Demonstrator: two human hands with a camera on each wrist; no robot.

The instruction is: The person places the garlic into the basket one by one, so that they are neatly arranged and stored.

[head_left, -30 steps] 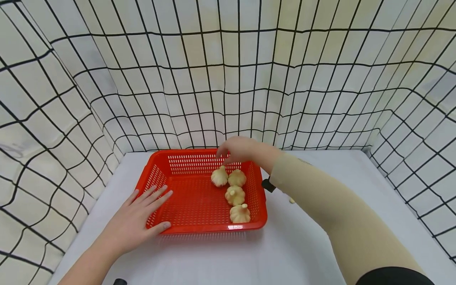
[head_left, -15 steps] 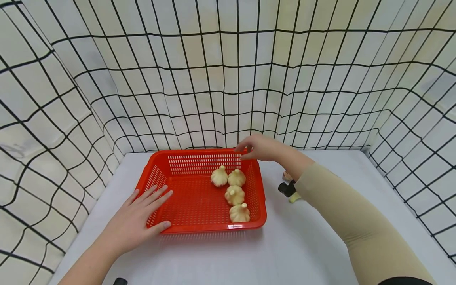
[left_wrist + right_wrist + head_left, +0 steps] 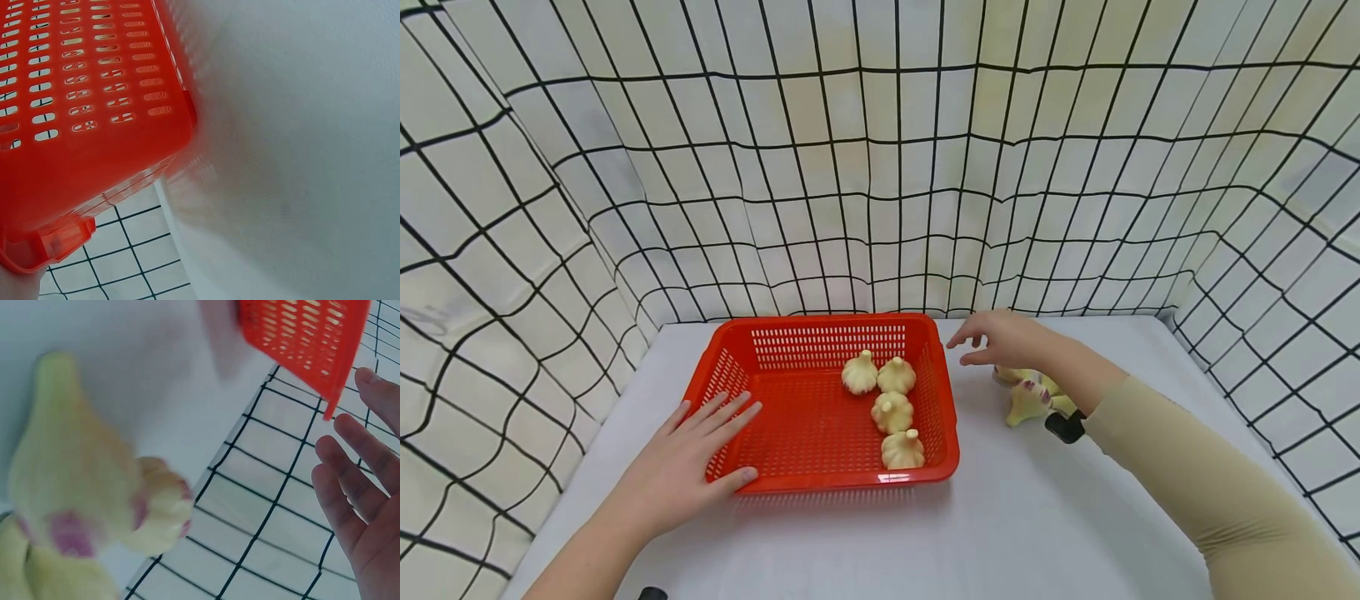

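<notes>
My left hand (image 3: 692, 450) lies with fingers spread over the left rim of a red plastic basket (image 3: 805, 481). In the left wrist view, the perforated wall of the basket (image 3: 94, 162) fills the upper left. Several cream garlic bulbs (image 3: 859, 374) sit inside along the right part of the basket. Just right of the basket, my right hand (image 3: 1011, 337) hovers with loosely bent fingers and holds nothing. More garlic bulbs with purple patches (image 3: 1028, 402) lie on the table below it, partly hidden by the forearm. A large garlic bulb (image 3: 75, 462) appears close in the right wrist view.
A white tabletop (image 3: 850, 550) extends around the basket. Black netting (image 3: 880, 200) over white sheeting encloses the back and both sides. A small black device (image 3: 1066, 427) sits by the right wrist, and another (image 3: 652, 593) shows at the bottom edge.
My right hand has moved right, from above the basket's back right part to outside it, uncovering the purple-patched garlic. The left hand and the bulbs in the basket stay put.
</notes>
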